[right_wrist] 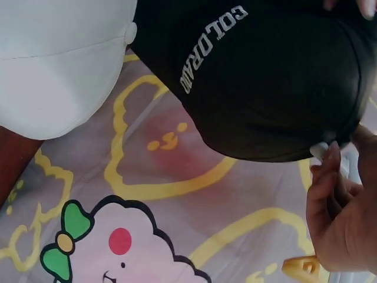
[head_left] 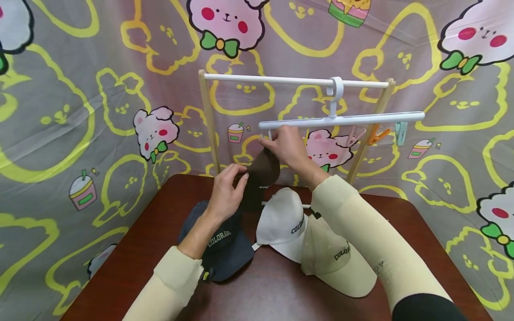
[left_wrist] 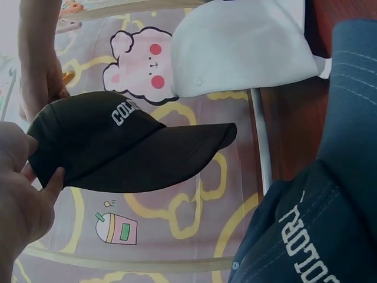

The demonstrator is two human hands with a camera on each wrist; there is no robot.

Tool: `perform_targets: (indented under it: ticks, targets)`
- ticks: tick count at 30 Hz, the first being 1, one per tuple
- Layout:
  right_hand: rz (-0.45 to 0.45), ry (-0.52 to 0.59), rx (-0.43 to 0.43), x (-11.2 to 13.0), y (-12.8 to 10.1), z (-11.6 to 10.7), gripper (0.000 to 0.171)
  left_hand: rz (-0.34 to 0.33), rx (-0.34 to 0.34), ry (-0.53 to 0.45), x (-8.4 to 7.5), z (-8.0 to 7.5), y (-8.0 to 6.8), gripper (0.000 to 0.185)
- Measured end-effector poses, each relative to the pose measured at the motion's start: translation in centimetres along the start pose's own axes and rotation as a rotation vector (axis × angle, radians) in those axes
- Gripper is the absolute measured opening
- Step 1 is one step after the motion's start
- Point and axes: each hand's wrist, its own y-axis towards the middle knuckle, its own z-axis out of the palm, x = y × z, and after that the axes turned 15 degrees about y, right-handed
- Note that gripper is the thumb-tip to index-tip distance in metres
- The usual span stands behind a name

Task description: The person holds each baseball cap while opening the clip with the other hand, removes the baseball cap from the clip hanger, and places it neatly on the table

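Observation:
A dark brown cap (head_left: pixel 261 176) (left_wrist: pixel 118 147) (right_wrist: pixel 265 82) marked COLORADO is held up under the white clip hanger (head_left: pixel 341 119). My left hand (head_left: pixel 226 189) (left_wrist: pixel 26 194) pinches the cap's back edge. At the hanger's left end, my right hand (head_left: pixel 281 145) (right_wrist: pixel 336 206) holds the cap's top edge against a white clip (right_wrist: pixel 321 150). The hanger hangs from the white rail (head_left: pixel 281 80) of a small wooden rack (head_left: pixel 209 120). On the table lie a navy cap (head_left: pixel 221 247) (left_wrist: pixel 318 230), a white cap (head_left: pixel 281 223) (left_wrist: pixel 235 47) (right_wrist: pixel 53 59) and a beige cap (head_left: pixel 337 263).
The dark red table (head_left: pixel 140 249) stands against a patterned cartoon cloth (head_left: pixel 80 111) on all sides. Pink, orange and teal clips (head_left: pixel 377 133) hang along the hanger's right part. The rack's posts stand at the table's far edge.

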Motion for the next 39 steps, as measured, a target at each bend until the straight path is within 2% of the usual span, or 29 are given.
perform_targets:
  ticks: [4, 8, 18, 26, 31, 34, 39]
  targets:
    - [-0.022, -0.110, -0.076, 0.4, 0.3, 0.9, 0.050, 0.022, -0.008, 0.013, 0.0, 0.1, -0.2, 0.008]
    - [-0.016, -0.110, -0.067, 0.2, 0.5, 1.1, 0.046, -0.007, -0.013, 0.028, 0.2, -0.1, -0.2, 0.008]
    - [-0.033, 0.067, 0.026, -1.5, 0.4, 0.6, 0.051, -0.221, -0.017, 0.043, 1.3, -1.0, -0.1, 0.009]
    - [-0.017, 0.154, -0.012, -1.8, 0.7, 0.3, 0.052, -0.278, -0.026, 0.066, 2.3, -1.9, -0.1, 0.011]
    - [-0.045, 0.177, -0.047, -1.5, 1.2, 0.4, 0.052, -0.322, -0.019, 0.072, 2.7, -2.3, -0.5, 0.012]
    - [-0.047, 0.163, -0.084, -1.6, 1.2, 0.5, 0.052, -0.383, 0.002, 0.053, 3.0, -2.3, -0.9, 0.012]
    - [0.005, 0.133, -0.106, -2.1, 0.7, 0.8, 0.055, -0.544, 0.057, -0.028, 3.7, -1.5, -2.2, 0.012]
